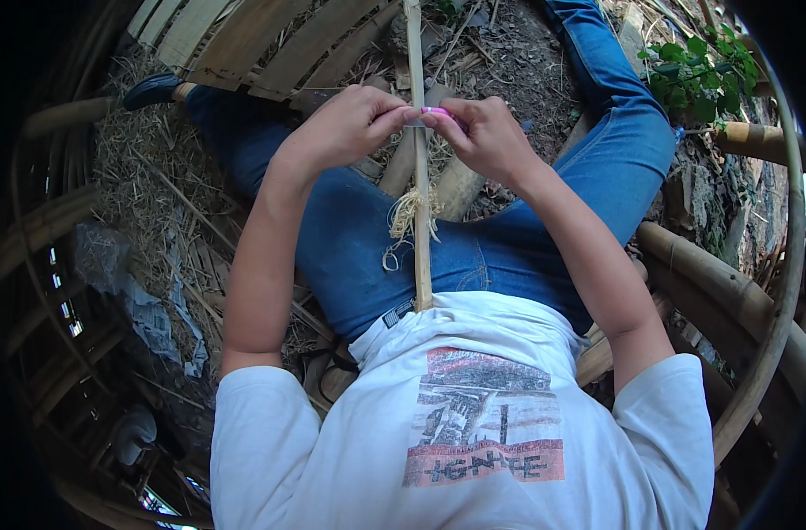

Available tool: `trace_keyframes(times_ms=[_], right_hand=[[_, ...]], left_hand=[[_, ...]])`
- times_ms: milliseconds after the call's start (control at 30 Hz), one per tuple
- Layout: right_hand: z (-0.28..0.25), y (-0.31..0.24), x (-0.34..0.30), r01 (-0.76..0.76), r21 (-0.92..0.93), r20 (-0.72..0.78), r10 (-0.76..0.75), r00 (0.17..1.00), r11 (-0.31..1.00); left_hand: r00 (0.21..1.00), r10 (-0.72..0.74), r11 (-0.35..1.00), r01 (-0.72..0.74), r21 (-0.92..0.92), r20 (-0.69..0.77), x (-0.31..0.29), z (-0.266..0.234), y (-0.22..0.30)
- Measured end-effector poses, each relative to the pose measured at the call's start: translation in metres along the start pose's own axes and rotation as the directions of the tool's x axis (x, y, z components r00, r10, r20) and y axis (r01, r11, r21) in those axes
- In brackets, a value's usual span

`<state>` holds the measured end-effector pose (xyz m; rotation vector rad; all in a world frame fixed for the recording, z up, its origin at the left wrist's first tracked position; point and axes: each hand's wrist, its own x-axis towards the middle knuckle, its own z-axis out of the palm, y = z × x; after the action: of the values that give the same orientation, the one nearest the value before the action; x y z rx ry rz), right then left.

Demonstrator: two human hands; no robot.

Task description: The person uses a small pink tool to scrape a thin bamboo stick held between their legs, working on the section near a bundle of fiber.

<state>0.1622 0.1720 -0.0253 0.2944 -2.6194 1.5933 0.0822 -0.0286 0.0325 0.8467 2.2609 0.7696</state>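
Observation:
A long, pale strip of wood or bamboo (423,256) runs upright through the view, from my waist to beyond my hands. My left hand (360,124) is closed in a pinch at the strip's left side; what its fingertips grip is too small to make out. On the other side, my right hand (484,132) pinches a slender pink, pen-like thing (435,111), its tip at the strip. A small, clear or whitish piece (414,123) lies across the strip between my fingertips. Loose, yellowish fibres (404,216) hang around the strip above my lap.
I sit with my legs, in blue jeans (615,168), spread apart. Wooden slats (253,40) lie at the far left, dry straw (147,168) below them. Bamboo poles (721,274) and a green plant (703,75) are on the right. Crumpled plastic (147,305) lies at left.

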Motion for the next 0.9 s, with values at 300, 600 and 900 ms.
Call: trace_keyframes(times_ms=[300,600,900], right_hand=[[0.010,-0.027,-0.052,-0.079,-0.016,0.102,0.080,0.991,0.997],[-0.005,-0.039,-0.046,-0.042,-0.143,0.121,0.059,0.991,0.989],[-0.029,0.008,0.047,0.030,-0.219,-0.034,-0.038,0.999,0.975]], left_hand=[[1.000,-0.008,1.000,0.009,-0.023,0.010,-0.049,0.034,0.012],[0.991,0.098,0.995,-0.100,-0.019,-0.085,-0.051,0.035,0.014],[0.973,0.098,0.995,-0.094,0.032,-0.208,0.033,-0.015,-0.005]])
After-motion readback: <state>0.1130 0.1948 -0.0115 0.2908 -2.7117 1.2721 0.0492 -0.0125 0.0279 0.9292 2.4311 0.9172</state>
